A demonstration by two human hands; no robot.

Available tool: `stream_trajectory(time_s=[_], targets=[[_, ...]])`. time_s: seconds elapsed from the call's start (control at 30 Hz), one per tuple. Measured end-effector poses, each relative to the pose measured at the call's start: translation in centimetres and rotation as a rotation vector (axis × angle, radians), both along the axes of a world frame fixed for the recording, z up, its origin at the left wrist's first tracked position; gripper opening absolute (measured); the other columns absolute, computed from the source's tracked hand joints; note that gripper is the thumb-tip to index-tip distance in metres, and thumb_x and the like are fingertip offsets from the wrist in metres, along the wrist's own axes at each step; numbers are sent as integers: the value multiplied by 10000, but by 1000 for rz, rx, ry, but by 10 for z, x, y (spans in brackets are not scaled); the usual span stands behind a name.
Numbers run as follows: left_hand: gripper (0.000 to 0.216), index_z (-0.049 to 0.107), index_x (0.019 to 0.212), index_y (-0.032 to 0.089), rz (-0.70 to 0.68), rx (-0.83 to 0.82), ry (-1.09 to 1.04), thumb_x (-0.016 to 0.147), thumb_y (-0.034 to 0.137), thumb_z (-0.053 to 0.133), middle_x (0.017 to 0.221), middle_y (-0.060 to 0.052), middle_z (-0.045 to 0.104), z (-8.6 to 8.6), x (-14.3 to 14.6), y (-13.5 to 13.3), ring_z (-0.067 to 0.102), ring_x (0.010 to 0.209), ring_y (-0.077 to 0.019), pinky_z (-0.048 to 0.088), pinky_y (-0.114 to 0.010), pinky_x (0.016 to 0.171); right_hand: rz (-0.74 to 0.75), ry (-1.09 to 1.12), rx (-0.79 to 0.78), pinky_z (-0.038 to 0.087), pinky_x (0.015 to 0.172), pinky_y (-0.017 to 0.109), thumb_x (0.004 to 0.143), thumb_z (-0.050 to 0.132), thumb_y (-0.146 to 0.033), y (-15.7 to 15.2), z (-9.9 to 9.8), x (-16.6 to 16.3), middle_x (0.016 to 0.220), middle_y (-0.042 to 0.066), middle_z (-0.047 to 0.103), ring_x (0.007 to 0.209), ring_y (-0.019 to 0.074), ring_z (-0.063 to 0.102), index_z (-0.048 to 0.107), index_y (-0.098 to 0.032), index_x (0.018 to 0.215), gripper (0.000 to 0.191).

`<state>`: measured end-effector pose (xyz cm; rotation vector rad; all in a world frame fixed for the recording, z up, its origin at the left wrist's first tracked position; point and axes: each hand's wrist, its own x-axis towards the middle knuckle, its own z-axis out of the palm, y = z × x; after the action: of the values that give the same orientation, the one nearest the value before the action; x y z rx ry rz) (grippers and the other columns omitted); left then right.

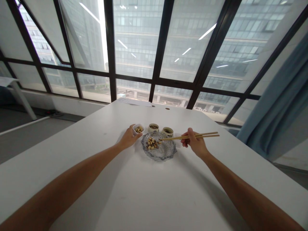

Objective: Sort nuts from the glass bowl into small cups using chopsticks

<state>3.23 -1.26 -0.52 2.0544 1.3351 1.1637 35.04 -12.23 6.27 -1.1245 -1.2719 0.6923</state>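
Forearms [79, 176] span the table [125, 199] — left hand [129, 138] wrapped round a white cup [143, 130], right hand [194, 143] pinching chopsticks [174, 138], tips beside nuts [152, 144] at left in the glass bowl [168, 150]. Risk — crossed tips could flick one out.

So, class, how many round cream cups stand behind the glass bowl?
2: one cream cup behind the left half of the glass bowl, the other behind its right half. None appears hidden.
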Motion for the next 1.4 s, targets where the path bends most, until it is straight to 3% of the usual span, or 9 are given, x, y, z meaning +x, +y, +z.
stream_trajectory(time_s=[0.2, 0.47, 0.57, 0.67, 0.83, 0.97, 1.1, 1.23, 1.4], targets=[[652, 416, 1368, 178, -13, 116, -45, 807, 382, 681, 1371, -142, 555, 2, 0, 0, 521, 1270, -249, 398, -400, 1083, -13, 150, -22, 404, 327, 237, 682, 624, -828, 6, -5, 5, 503, 53, 619, 370, 138, 545, 622, -154, 666, 675], [659, 482, 1317, 158, 113, -164, 20, 830, 577, 632, 1179, -154, 682, 7, -1, -1, 661, 1055, -280, 503, -396, 909, -72, 138, 87, 394, 318, 231, 724, 626, -789, -4, 5, -8, 495, 52, 620, 355, 133, 539, 636, -144, 663, 648], [776, 437, 1373, 157, 96, -206, 67, 791, 621, 652, 1280, -176, 638, 17, -3, 2, 633, 1140, -291, 490, -389, 934, -117, 18, 199, 413, 330, 237, 777, 596, -762, -11, 11, -14, 499, 57, 630, 362, 138, 555, 646, -144, 673, 629], [773, 405, 1404, 157, 75, -73, 113, 808, 590, 638, 1404, -176, 556, 34, 6, 10, 538, 1283, -292, 425, -410, 1040, -135, -28, 260, 424, 336, 238, 808, 573, -747, -11, 14, -15, 499, 51, 633, 362, 138, 559, 647, -149, 681, 615], [680, 403, 1423, 172, -141, 77, 404, 834, 420, 634, 1432, -128, 548, 61, 43, 34, 504, 1325, -277, 345, -424, 1119, -132, -1, 258, 407, 316, 228, 799, 577, -753, 1, 12, -14, 494, 45, 630, 354, 136, 556, 638, -151, 679, 617], [814, 365, 1462, 147, -307, 19, 617, 757, 362, 709, 1489, -163, 477, 71, 63, 59, 487, 1343, -311, 343, -413, 1118, -136, -3, 258, 419, 318, 227, 798, 569, -761, 11, 12, -11, 496, 46, 633, 346, 131, 550, 637, -150, 681, 626], [841, 385, 1451, 150, -489, -11, 642, 709, 323, 742, 1456, -157, 518, 73, 71, 80, 538, 1295, -280, 399, -352, 1070, -141, -16, 248, 423, 320, 227, 814, 554, -754, 20, 12, -8, 500, 46, 636, 356, 137, 563, 640, -153, 698, 617], [881, 414, 1420, 129, -500, 19, 617, 646, 317, 790, 1331, -155, 623, 70, 75, 89, 618, 1175, -269, 461, -333, 987, -183, -86, 297, 421, 331, 232, 872, 494, -726, 23, 11, -7, 514, 42, 642, 365, 139, 566, 639, -164, 714, 601], [886, 410, 1407, 139, -514, 199, 570, 622, 293, 792, 1290, -131, 644, 63, 77, 89, 620, 1151, -273, 454, -356, 1001, -233, -532, 483, 500, 476, 256, 951, 442, -627, 11, 8, -3, 596, 44, 692, 486, 151, 645, 688, -184, 753, 544]])
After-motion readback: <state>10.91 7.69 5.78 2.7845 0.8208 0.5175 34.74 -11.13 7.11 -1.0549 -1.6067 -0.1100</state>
